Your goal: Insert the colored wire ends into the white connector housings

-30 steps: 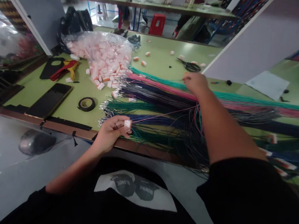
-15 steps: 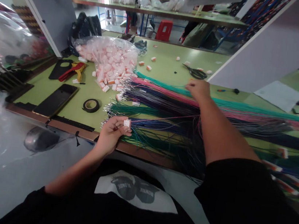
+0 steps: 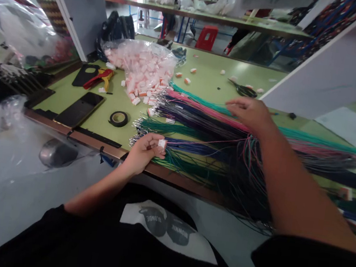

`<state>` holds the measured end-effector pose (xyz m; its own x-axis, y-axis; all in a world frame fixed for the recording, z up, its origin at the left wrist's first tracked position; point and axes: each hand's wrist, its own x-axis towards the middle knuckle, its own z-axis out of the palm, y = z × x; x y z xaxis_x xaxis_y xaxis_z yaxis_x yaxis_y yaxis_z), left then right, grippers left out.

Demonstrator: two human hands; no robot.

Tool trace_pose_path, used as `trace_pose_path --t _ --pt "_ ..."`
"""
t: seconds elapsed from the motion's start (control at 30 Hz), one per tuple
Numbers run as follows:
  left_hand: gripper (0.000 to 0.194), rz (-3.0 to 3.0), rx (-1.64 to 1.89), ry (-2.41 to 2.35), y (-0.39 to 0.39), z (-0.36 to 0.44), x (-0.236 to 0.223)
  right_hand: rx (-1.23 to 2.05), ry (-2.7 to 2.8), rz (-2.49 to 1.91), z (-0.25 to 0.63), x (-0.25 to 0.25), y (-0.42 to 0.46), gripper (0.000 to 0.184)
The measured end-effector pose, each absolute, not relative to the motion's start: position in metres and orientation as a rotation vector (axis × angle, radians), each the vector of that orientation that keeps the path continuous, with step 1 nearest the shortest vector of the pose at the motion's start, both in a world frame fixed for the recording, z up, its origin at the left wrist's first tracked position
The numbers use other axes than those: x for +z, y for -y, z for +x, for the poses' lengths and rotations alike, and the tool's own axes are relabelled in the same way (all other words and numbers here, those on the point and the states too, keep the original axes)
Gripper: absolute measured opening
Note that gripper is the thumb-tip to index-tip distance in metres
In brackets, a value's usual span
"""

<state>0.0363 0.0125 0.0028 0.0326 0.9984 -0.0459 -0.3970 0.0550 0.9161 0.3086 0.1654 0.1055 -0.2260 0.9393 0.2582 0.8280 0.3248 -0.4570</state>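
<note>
Near mid-frame, the left hand (image 3: 144, 151) still pinches a white connector (image 3: 162, 144); over teal wires (image 3: 199, 98), the right hand (image 3: 249, 113) has loosened and half uncurled, seemingly empty and free.

The left forearm (image 3: 101, 190) slanted up and inward, and the left hand (image 3: 142, 153) had its thumb and fingers curled together in a pinch. The right arm (image 3: 285, 178) stretched farther forward, angling inward, with the right hand (image 3: 249, 114) back upward, its fingers loosely extended and slightly parted, well apart from the left hand.
</note>
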Motion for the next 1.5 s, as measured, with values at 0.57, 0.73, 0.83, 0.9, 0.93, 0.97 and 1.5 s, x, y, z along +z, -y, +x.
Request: trace_pose_path --t 0.57,0.73,0.83,0.9,0.93,0.97,1.5 --pt "0.037 0.942 1.247 -0.825 -0.013 0.031 0.003 1.177 2.267 -1.113 0.234 0.079 -0.078 0.024" --pt "0.038 0.937 1.247 -0.816 -0.013 0.031 0.004 0.772 2.361 -1.053 0.224 0.072 -0.068 0.013" --pt "0.038 0.947 1.249 -0.804 -0.013 0.030 0.004 0.496 2.412 -1.023 0.217 0.066 -0.062 0.013" --pt "0.038 0.950 1.250 -0.796 -0.013 0.030 0.004 0.391 2.433 -1.035 0.214 0.064 -0.059 0.013" --pt "0.038 0.949 1.251 -0.794 -0.013 0.029 0.004 0.354 2.445 -1.047 0.213 0.064 -0.058 0.013" --pt "0.038 0.946 1.252 -0.796 -0.013 0.029 0.004 0.321 2.459 -1.061 0.212 0.064 -0.057 0.013" --pt "0.043 0.913 1.222 -0.845 -0.014 0.029 0.001 -0.036 2.621 -0.932 0.212 0.049 -0.054 0.029"
